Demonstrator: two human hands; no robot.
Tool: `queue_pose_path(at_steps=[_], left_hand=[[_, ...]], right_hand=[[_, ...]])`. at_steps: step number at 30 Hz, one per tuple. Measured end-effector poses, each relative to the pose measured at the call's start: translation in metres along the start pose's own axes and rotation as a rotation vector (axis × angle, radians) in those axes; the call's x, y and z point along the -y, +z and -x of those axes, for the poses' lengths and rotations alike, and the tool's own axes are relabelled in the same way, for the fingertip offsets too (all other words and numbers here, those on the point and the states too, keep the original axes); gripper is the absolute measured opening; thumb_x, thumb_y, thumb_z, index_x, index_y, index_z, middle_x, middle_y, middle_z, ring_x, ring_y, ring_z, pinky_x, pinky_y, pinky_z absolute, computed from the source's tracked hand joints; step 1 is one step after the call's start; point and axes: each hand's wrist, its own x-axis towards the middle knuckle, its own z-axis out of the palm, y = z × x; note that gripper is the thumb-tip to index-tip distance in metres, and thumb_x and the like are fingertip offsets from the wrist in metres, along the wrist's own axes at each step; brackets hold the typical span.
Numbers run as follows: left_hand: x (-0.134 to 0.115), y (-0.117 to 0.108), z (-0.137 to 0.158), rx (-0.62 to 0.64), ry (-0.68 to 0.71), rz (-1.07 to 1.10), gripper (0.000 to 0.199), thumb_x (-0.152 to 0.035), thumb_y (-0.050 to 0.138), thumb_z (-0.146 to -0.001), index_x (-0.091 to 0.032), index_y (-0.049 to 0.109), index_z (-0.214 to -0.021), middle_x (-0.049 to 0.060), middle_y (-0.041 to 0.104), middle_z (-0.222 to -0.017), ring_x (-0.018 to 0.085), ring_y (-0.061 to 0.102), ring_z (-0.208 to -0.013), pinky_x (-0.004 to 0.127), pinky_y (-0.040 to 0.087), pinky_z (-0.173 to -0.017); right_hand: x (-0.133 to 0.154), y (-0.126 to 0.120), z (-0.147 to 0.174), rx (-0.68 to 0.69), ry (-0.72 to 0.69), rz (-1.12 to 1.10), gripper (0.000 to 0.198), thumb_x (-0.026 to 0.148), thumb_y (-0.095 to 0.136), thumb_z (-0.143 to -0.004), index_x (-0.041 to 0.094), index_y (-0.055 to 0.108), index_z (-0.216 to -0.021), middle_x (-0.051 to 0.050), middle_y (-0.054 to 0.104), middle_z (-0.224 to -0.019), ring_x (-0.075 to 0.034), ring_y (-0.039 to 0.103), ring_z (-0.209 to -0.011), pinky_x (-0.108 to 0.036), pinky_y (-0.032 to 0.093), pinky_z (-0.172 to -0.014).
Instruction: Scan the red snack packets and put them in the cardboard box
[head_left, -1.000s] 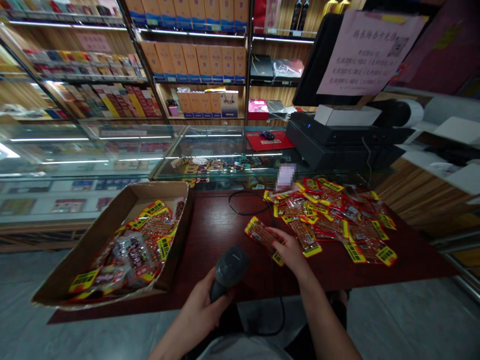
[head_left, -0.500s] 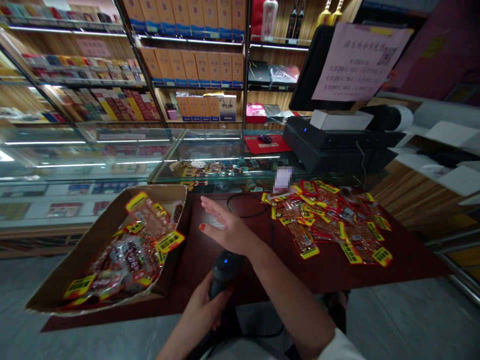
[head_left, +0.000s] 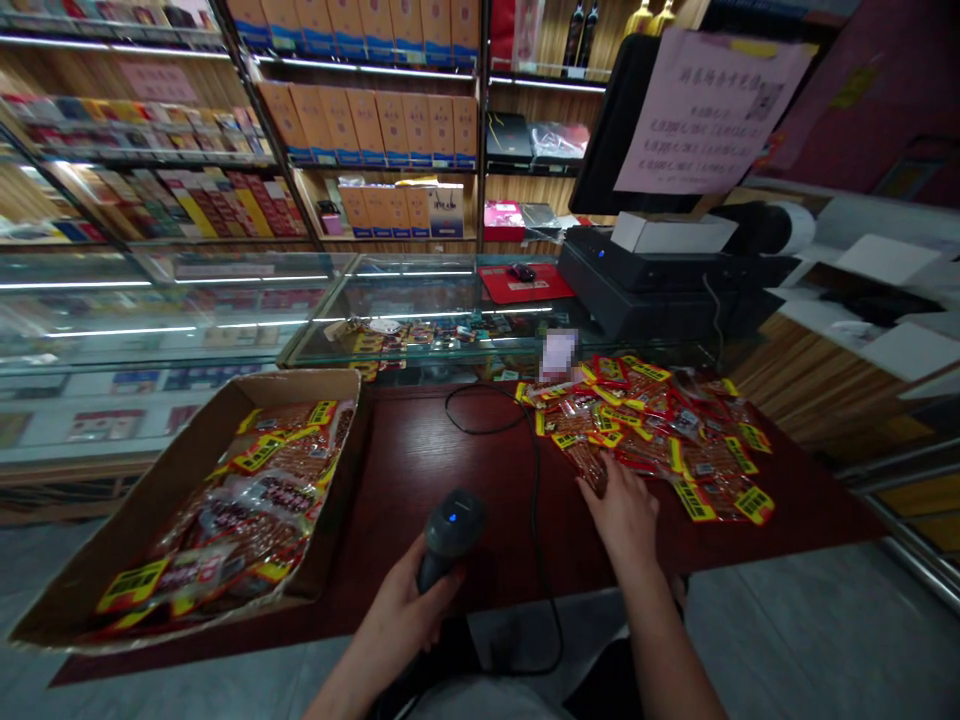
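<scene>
My left hand [head_left: 409,610] is wrapped round the handle of a dark handheld barcode scanner [head_left: 455,522], a blue light glowing on its head. At the near left edge of a loose pile of snack packets [head_left: 637,405], my right hand [head_left: 622,505] reaches down with thumb and fingers apart. Its fingertips lie on one reddish-brown packet [head_left: 587,458], whose near end is hidden under the hand. An open cardboard box [head_left: 349,480] stands on the left of the dark red table [head_left: 420,440], holding more yellow-ended snack packets [head_left: 281,445] and some clear-wrapped ones.
The scanner's black cable [head_left: 535,500] loops over the table and hangs off its near edge. Behind is a glass display counter [head_left: 315,340] with a red mouse pad [head_left: 551,290]. A monitor [head_left: 615,125] with a paper notice stands at the back right, above a black cash drawer [head_left: 637,280].
My right hand has moved from above the table's middle to the packet pile on the right. A packet in the air over the box now lies in it. The scanner stays in my left hand.
</scene>
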Motion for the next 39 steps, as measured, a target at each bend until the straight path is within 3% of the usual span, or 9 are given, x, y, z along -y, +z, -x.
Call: queue_pose_path(at_steps=[3, 7, 11, 14, 17, 23, 29, 36, 39], left_hand=[[0.001, 0.001, 0.002, 0.011, 0.002, -0.012, 0.07, -0.056, 0.068, -0.081, -0.011, 0.051, -0.131, -0.011, 0.047, -0.044, 0.01, 0.04, -0.038, 0.02, 0.03, -0.039], [0.007, -0.002, 0.004, -0.007, 0.005, -0.005, 0.067, -0.055, 0.067, -0.081, -0.01, 0.052, -0.128, -0.011, 0.047, -0.045, 0.011, 0.04, -0.037, 0.02, 0.031, -0.039], [0.008, -0.005, 0.004, -0.04, 0.001, 0.038, 0.065, -0.054, 0.07, -0.079, -0.012, 0.054, -0.126, -0.012, 0.047, -0.049, 0.009, 0.039, -0.037, 0.02, 0.029, -0.038], [0.003, -0.006, 0.006, -0.048, 0.019, 0.045, 0.058, -0.051, 0.071, -0.079, -0.013, 0.057, -0.12, -0.011, 0.047, -0.05, 0.008, 0.038, -0.038, 0.019, 0.029, -0.039], [-0.002, -0.007, 0.01, -0.019, 0.041, 0.041, 0.053, -0.05, 0.07, -0.081, -0.013, 0.059, -0.118, -0.011, 0.046, -0.051, 0.009, 0.04, -0.04, 0.02, 0.032, -0.04], [-0.009, -0.013, 0.025, 0.067, 0.108, -0.04, 0.035, -0.034, 0.068, -0.084, -0.016, 0.065, -0.114, -0.003, 0.061, -0.069, 0.011, 0.05, -0.052, 0.021, 0.041, -0.05], [-0.025, -0.017, 0.038, 0.155, 0.267, -0.224, 0.043, -0.019, 0.064, -0.084, -0.018, 0.068, -0.127, 0.005, 0.076, -0.108, 0.022, 0.065, -0.093, 0.027, 0.051, -0.083], [-0.028, -0.014, 0.036, 0.177, 0.273, -0.262, 0.041, -0.019, 0.064, -0.085, -0.017, 0.069, -0.126, 0.005, 0.076, -0.097, 0.022, 0.064, -0.09, 0.027, 0.051, -0.081], [-0.029, -0.014, 0.035, 0.168, 0.279, -0.258, 0.043, -0.02, 0.063, -0.085, -0.015, 0.068, -0.127, 0.005, 0.075, -0.098, 0.023, 0.063, -0.092, 0.028, 0.051, -0.082]], right_hand=[[-0.003, 0.001, -0.004, 0.0, 0.059, -0.035, 0.066, 0.044, 0.064, -0.09, 0.014, 0.051, -0.148, -0.025, 0.064, -0.13, -0.043, 0.063, -0.119, -0.055, 0.051, -0.091], [-0.015, 0.0, -0.005, 0.066, 0.068, -0.214, 0.061, 0.045, 0.065, -0.085, 0.013, 0.062, -0.137, -0.023, 0.064, -0.129, -0.039, 0.067, -0.113, -0.051, 0.054, -0.094], [-0.011, -0.004, 0.001, 0.142, 0.152, -0.696, 0.054, 0.048, 0.064, -0.083, 0.017, 0.068, -0.127, -0.018, 0.071, -0.129, -0.035, 0.067, -0.121, -0.052, 0.05, -0.106], [0.012, -0.007, 0.007, 0.302, 0.17, -1.124, 0.051, 0.046, 0.069, -0.082, 0.023, 0.07, -0.128, -0.011, 0.075, -0.13, -0.031, 0.07, -0.12, -0.049, 0.052, -0.106], [0.039, -0.008, 0.01, 0.424, 0.165, -1.327, 0.055, 0.037, 0.078, -0.074, 0.025, 0.072, -0.127, -0.009, 0.078, -0.127, -0.03, 0.073, -0.116, -0.048, 0.055, -0.104], [0.065, 0.002, 0.007, 0.529, 0.118, -1.364, 0.061, 0.025, 0.075, -0.071, 0.025, 0.072, -0.132, -0.006, 0.078, -0.128, -0.03, 0.073, -0.117, -0.054, 0.054, -0.107], [0.07, 0.0, -0.002, 0.615, 0.014, -1.311, 0.07, 0.015, 0.063, -0.065, 0.027, 0.072, -0.133, -0.002, 0.072, -0.138, -0.028, 0.066, -0.131, -0.053, 0.042, -0.12], [0.075, -0.009, -0.006, 0.634, -0.014, -1.305, 0.066, 0.014, 0.063, -0.069, 0.025, 0.071, -0.134, -0.004, 0.075, -0.132, -0.026, 0.071, -0.122, -0.05, 0.05, -0.113], [0.072, -0.004, -0.006, 0.641, -0.02, -1.293, 0.067, 0.014, 0.063, -0.07, 0.025, 0.07, -0.135, -0.004, 0.075, -0.134, -0.026, 0.07, -0.124, -0.051, 0.048, -0.115]])
